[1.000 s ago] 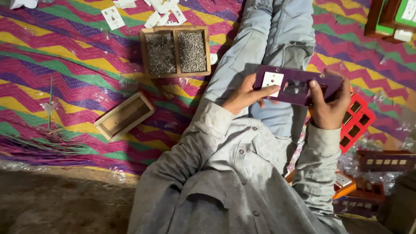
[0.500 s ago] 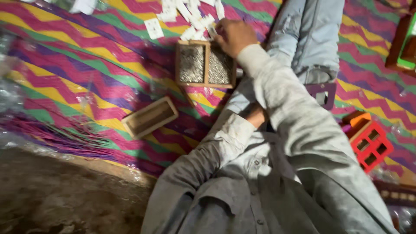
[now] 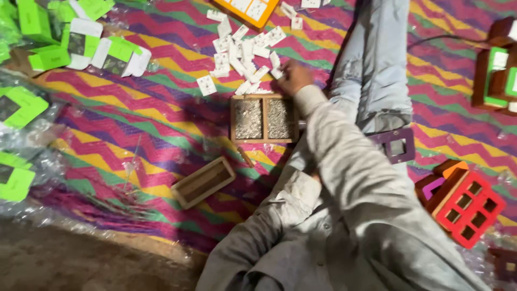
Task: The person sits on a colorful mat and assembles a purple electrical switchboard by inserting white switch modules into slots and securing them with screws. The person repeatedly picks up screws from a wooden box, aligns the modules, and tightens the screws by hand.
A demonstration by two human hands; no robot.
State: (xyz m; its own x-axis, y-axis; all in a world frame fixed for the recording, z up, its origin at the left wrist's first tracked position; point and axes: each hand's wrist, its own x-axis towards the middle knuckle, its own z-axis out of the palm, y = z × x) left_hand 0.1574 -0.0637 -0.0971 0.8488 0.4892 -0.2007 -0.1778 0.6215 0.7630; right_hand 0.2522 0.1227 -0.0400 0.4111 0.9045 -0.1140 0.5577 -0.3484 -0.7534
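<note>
Just past the far edge of the wooden box (image 3: 264, 119), the one with two parts full of small shiny bits, lies a heap of little white pieces (image 3: 242, 51) on the zigzag mat (image 3: 134, 118). The right hand (image 3: 293, 76) is at the near right end of that heap, touching it or just above it. It looks like the picking step: the hand has gone to the heap to get a white piece. The hand is blurry, so I cannot tell if its fingers are pinched on a piece or loose and empty.

To the right of the wooden box, on the lap, sits a purple frame (image 3: 396, 144) with a square hole. It peeks out from under the arm.

I think the next move needs a small, careful pinch. The pieces lie close and some overlap, so the fingers should take just one and leave the others.

The right arm is stretched long. It runs from the shoulder at the bottom of the view, up past the right side of the wooden box, to the heap. The sleeve is grey, and the hand is turned down to the mat. The left hand is hidden; only a bent grey sleeve shows below the wooden box, under the right arm.

Below and left of the wooden box lies a smaller empty wooden tray (image 3: 203, 182). Far to its right is a red frame (image 3: 467, 207) with holes.
</note>
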